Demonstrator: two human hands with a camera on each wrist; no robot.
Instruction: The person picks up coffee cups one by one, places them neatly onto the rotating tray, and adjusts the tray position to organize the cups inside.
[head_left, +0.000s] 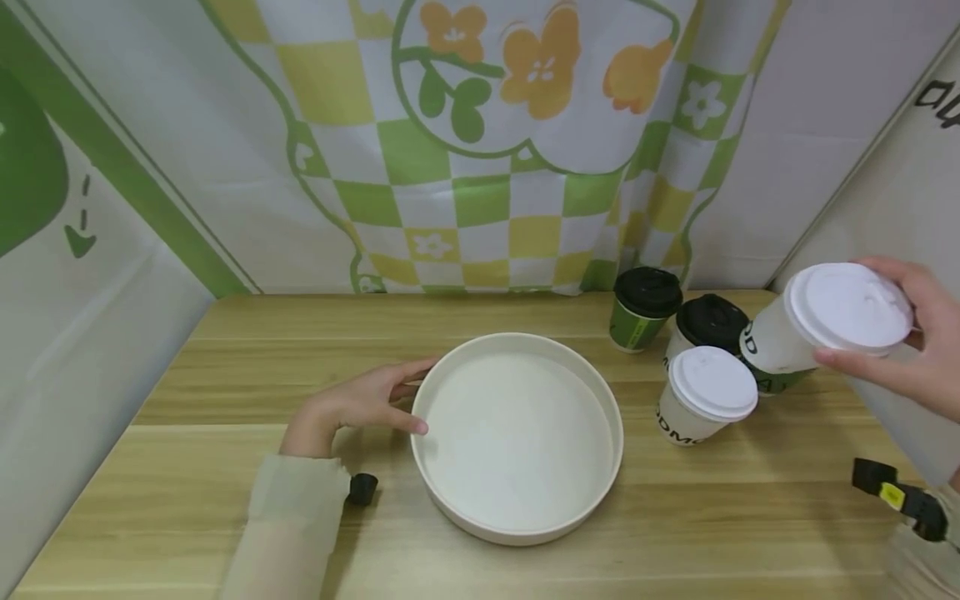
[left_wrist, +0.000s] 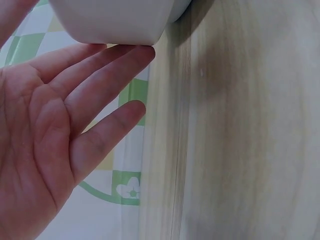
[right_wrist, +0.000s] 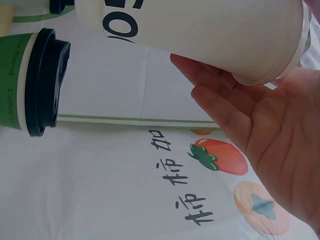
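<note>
Fingers of the right hand (head_left: 932,352) are grasping a white-lidded white paper cup (head_left: 817,321), the left hand (head_left: 366,403) pinching a round cream tray (head_left: 517,433).

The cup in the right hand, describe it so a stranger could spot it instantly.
On the wooden table, find the round cream tray, then look right to the standing cups. Above them, the right hand holds a white cup with dark lettering and a white lid. Unlike its neighbours, it is lifted off the table.

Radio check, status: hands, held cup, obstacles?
Right hand holding raised cup. Left hand gripping round tray by its rim. Possible obstacle: white-lidded cup standing between raised cup and tray.
</note>
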